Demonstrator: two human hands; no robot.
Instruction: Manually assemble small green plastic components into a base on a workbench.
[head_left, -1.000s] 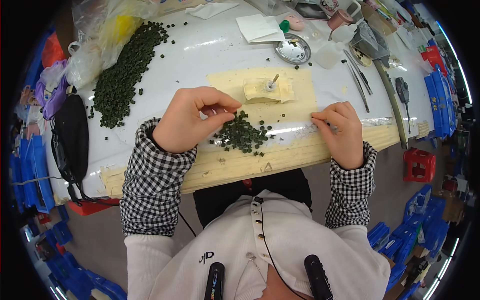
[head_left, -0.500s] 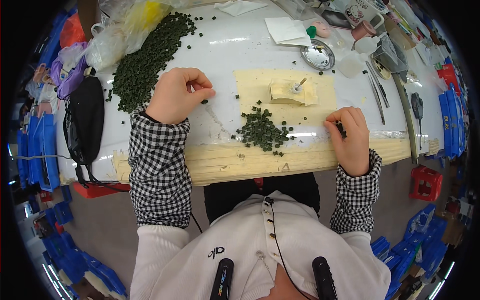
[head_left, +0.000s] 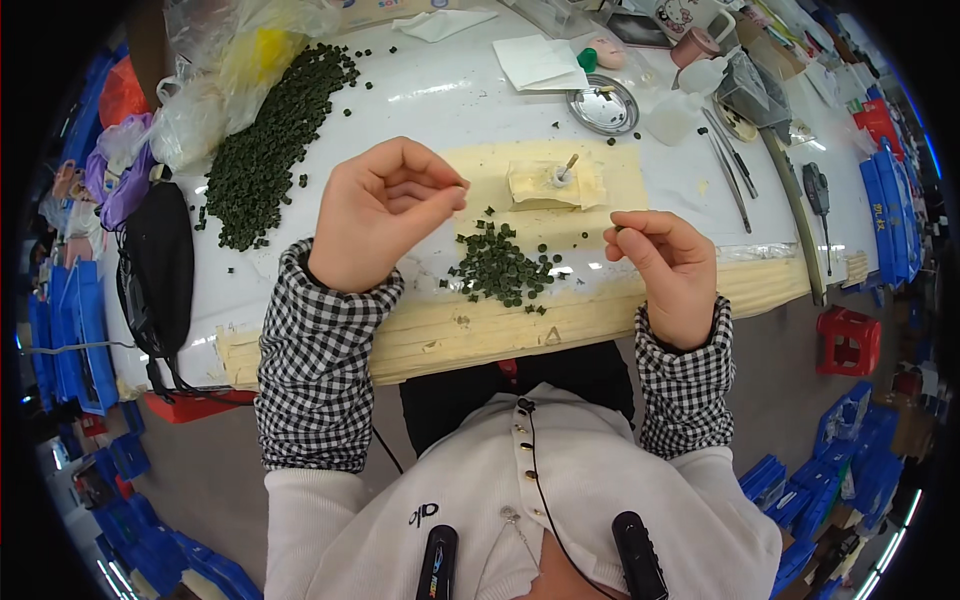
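My left hand (head_left: 385,215) is raised over the table left of the yellow sheet, thumb and forefinger pinched together; whatever is between the tips is too small to make out. At the right, my right hand (head_left: 675,270) pinches a small dark green piece (head_left: 618,229) at its fingertips. Between the hands, near the front edge, lies a small pile of dark green pieces (head_left: 505,268), some star-shaped and some round. Behind it a taped yellowish block (head_left: 545,190) with a short upright metal pin (head_left: 570,167) sits on the yellow sheet (head_left: 618,165).
A large heap of dark green pieces (head_left: 265,150) spreads at the back left, beside plastic bags (head_left: 190,125) and a black pouch (head_left: 160,265). Toward the back right are a round metal dish (head_left: 603,104), white paper (head_left: 535,65), tweezers (head_left: 728,170) and a black handheld radio (head_left: 818,195).
My left hand has come right, from beside the large heap toward the yellow sheet. The right hand's fingers have turned inward, bringing the green piece to the tips. The whole view has shifted slightly.
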